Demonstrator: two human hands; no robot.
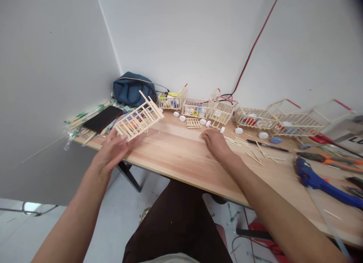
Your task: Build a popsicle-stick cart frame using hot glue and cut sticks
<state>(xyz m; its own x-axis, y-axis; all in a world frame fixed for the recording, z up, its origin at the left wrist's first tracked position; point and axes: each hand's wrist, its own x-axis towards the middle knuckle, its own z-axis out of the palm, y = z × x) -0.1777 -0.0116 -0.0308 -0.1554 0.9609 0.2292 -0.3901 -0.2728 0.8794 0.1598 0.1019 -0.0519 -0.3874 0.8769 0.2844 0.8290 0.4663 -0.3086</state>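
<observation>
My left hand [115,147] grips one end of a small basket frame [138,121] built from thin wooden sticks, tilted above the left part of the table. Its bars slope up to the right, and two stick ends jut out at the top. My right hand [214,140] rests low over the table with its fingers closed together. What they hold, if anything, is too small to make out. Just beyond those fingers lie a flat stick grid [194,122] and white wheels [208,123]. Loose sticks [236,142] lie to its right.
Several stick shopping carts, one a loaded cart [170,101], line the wall. A blue bag [133,88], a black phone [103,118] and bundled sticks [82,117] occupy the left. At right lie a pen [268,146], orange-handled pliers [326,157] and a blue glue gun [320,181].
</observation>
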